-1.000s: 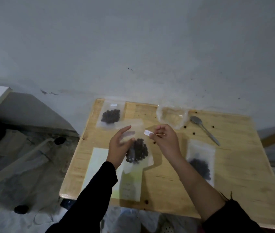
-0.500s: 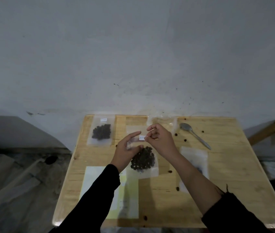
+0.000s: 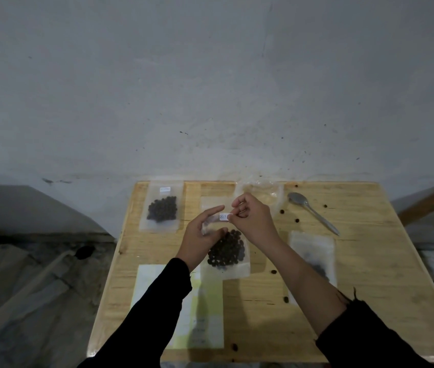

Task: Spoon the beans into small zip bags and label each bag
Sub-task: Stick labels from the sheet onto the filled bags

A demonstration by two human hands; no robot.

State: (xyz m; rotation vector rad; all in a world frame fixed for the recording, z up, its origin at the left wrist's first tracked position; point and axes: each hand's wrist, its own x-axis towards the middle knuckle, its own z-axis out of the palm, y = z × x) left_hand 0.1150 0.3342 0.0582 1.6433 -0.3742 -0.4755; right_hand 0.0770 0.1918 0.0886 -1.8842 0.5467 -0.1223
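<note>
- Pinching a small white label (image 3: 223, 217) between thumb and forefinger, the right hand (image 3: 254, 219) holds it over the upper part of the middle zip bag (image 3: 227, 257) in the head view; dark handwriting shows on the label but is too small to read surely.
- The left hand (image 3: 202, 236) has its fingers spread, the forefinger stretched toward the label and the thumb pressed onto the clear top of that bag; whether it grips the plastic or only steadies it, I cannot tell.
- Dark beans (image 3: 227, 252) fill the lower half of the middle bag, which lies flat on the wooden table (image 3: 370, 261).
- A second filled bag (image 3: 162, 207) lies at the far left corner of the table, a white label already stuck near its top.
- A third bag (image 3: 314, 253) lies to the right, partly hidden by the right forearm, with beans at its near end.
- A crumpled clear bag (image 3: 262, 193) sits at the far edge, just behind the right hand.
- A metal spoon (image 3: 314, 212) rests to its right, bowl toward the wall.
- Loose beans are scattered across the tabletop.
- A pale sheet of paper (image 3: 205, 314) lies at the near left, under the left sleeve (image 3: 152, 314).
</note>
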